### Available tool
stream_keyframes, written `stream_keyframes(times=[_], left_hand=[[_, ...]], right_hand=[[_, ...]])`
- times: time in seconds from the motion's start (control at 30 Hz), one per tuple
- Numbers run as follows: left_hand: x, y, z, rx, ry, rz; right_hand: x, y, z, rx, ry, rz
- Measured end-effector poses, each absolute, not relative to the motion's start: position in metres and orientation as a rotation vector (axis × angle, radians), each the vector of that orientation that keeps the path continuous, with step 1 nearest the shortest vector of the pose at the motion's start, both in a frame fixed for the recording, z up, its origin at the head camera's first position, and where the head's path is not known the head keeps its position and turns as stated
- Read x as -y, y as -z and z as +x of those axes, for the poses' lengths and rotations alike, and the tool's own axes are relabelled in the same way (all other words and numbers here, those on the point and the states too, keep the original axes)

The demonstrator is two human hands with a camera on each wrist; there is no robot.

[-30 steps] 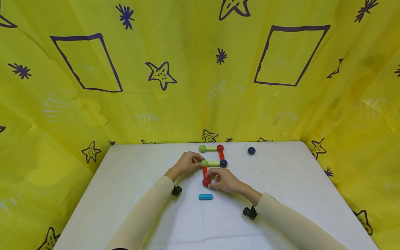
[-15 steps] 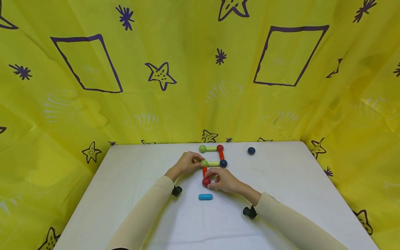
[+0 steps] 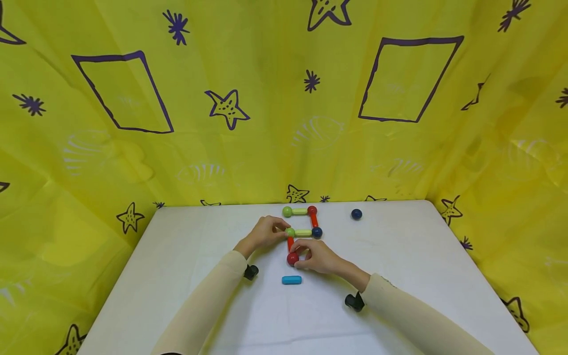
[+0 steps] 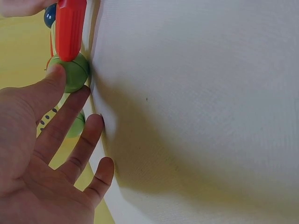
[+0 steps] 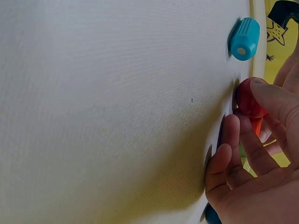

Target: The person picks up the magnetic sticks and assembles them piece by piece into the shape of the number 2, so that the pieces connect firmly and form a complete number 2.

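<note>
On the white table, balls and ribbed rods join in a zigzag chain. My left hand pinches the green ball at its lower left corner between thumb and finger. A red rod runs from that ball to a red ball at the near end. My right hand grips this red ball between thumb and fingers, as the right wrist view shows. A yellow-green rod leads from the held green ball to a dark blue ball. Beyond it another red rod rises to a red ball.
A turquoise rod lies loose just in front of the near red ball. Toward the back right sits a separate dark blue ball. The chain's far end has a green ball. Yellow patterned cloth surrounds the table.
</note>
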State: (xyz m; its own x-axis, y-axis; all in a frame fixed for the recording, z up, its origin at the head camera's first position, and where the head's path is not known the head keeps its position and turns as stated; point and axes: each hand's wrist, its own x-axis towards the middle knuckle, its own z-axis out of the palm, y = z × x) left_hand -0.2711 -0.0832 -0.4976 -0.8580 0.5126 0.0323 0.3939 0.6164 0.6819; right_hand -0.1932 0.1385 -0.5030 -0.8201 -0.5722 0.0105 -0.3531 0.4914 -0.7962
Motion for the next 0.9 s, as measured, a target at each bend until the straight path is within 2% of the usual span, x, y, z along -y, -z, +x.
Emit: stream_keyframes(times=[0.47, 0.9], left_hand=[[0.084, 0.499, -0.272, -2.674, -1.074, 0.775], [0.085, 0.498, -0.272, -2.672, -1.066, 0.787]], right_hand=[[-0.143, 0.497, -0.191, -2.432, 1.177, -0.810], [-0.149, 0.487, -0.169, -2.448, 1.053, -0.920]])
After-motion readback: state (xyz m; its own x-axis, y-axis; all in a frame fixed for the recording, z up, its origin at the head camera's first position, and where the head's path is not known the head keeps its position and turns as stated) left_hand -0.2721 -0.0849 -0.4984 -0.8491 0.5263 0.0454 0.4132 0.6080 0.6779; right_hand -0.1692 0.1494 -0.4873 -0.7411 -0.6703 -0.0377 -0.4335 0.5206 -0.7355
